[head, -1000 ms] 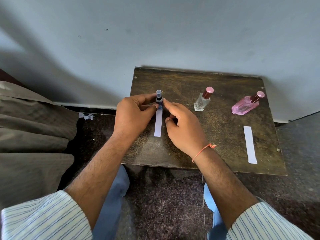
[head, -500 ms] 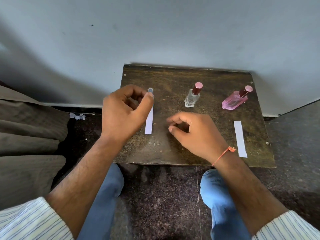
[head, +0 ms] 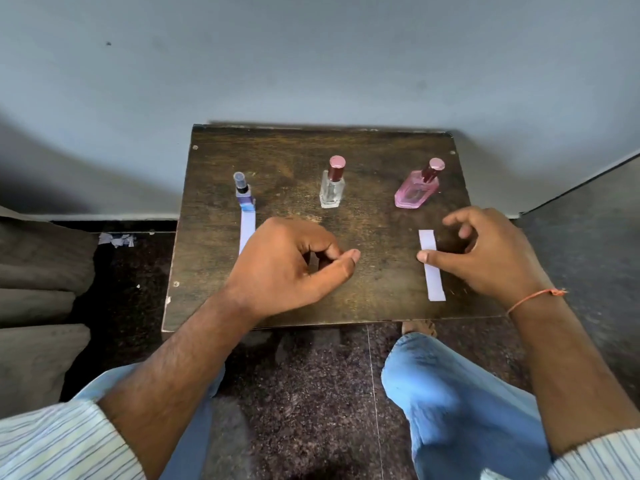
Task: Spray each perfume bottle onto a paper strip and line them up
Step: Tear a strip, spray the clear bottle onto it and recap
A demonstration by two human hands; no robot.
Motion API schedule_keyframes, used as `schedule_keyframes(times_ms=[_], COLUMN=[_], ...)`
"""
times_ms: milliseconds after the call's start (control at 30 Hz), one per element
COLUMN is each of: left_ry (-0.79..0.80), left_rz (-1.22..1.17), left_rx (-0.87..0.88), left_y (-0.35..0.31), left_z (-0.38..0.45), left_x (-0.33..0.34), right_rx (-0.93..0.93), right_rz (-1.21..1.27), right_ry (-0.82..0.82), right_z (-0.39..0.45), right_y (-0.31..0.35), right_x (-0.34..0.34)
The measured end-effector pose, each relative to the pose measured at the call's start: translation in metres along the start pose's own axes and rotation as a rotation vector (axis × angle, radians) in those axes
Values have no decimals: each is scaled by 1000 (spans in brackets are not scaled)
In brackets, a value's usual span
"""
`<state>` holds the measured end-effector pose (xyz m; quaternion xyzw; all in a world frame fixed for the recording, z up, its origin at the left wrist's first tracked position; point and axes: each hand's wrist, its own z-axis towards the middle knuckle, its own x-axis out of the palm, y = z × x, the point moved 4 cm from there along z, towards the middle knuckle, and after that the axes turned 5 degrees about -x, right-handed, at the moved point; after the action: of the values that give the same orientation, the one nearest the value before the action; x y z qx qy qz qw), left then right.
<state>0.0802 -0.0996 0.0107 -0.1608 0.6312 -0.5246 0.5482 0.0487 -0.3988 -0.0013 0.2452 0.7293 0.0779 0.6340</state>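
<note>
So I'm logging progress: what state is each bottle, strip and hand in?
Small blue bottle: upright, capped.
Clear bottle: upright, capped.
Pink bottle: upright, capped.
Left strip: flat.
Right strip: flat, under thumb.
Left hand: empty.
Right hand: touching right strip.

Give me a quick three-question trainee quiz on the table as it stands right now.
1. True or false: the right hand touches a paper strip.
2. How many perfume bottles stand on the table?
3. Which bottle has no strip before it: A small blue bottle, B clear bottle, C pink bottle?

Key: 1 true, the thumb rests on it. 2 three. 3 B; the left hand there is empty.
</note>
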Motion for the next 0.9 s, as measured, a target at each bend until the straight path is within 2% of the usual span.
schedule_keyframes(times_ms=[400,633,733,900], left_ry=[32,22,13,83], left_rz=[25,26,-18,-218], left_rx=[41,34,-16,-264], left_y=[-8,-9,-2,14], left_z=[10,10,9,9], left_x=[21,23,24,36], right_rx=[218,199,144,-18], right_rz=[119,215,480,893], right_ry=[-32,-160,-146,51], right_z=[1,2,5,1], right_y=[-42,-52,-39,16], right_x=[-17,-24,-20,2])
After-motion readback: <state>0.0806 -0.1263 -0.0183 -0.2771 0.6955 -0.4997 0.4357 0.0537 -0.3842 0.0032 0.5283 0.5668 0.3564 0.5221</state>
